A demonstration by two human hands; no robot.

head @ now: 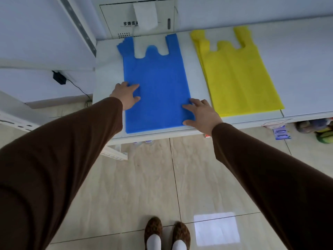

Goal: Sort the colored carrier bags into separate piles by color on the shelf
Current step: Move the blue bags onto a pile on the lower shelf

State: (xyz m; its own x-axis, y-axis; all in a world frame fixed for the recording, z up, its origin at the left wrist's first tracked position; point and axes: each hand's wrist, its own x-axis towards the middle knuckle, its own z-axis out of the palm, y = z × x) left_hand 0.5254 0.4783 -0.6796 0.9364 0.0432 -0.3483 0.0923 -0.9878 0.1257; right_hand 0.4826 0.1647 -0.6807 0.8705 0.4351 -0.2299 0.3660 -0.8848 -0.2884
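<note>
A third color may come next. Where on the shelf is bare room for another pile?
Right of the yellow bags the shelf lies bare. The strip between them and the blue bags is too narrow.

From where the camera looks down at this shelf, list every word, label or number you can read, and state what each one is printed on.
"多媒体": dark characters on the white wall box behind the blue bags; the third character is unsure, and a hanging white sheet covers whatever follows.
Smaller print under those characters: too blurred to read.
Blue packets below the shelf: markings too small to read.
Yellow bags: no print visible.
</note>
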